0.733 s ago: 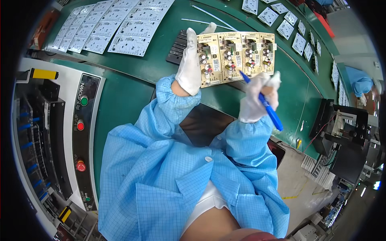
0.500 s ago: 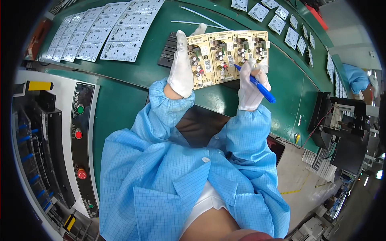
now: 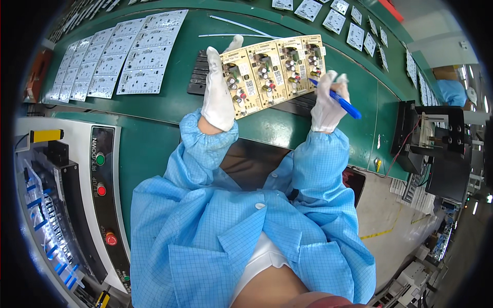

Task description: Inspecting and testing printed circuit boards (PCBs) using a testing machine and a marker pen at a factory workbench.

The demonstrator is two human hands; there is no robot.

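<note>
My left hand [image 3: 217, 92], in a white glove, grips the left end of a tan panel of several circuit boards [image 3: 275, 72] and holds it tilted above the green table [image 3: 154, 108]. The boards carry capacitors and other small parts. My right hand [image 3: 326, 102], also gloved, holds a blue pen [image 3: 339, 100] with its tip at the panel's right edge. Both forearms wear light blue smock sleeves. A black slotted tray [image 3: 197, 79] lies under the panel, mostly hidden.
White board panels [image 3: 120, 56] lie in rows at the table's left, and more [image 3: 354, 28] along the far edge. A machine with green and red buttons [image 3: 100, 174] stands at my left. A black fixture [image 3: 426, 138] sits at right. Another person in blue [image 3: 454, 90] works far right.
Both hands and the board panel have shifted slightly up and left in the view. The pen has come closer to the panel's right edge.
</note>
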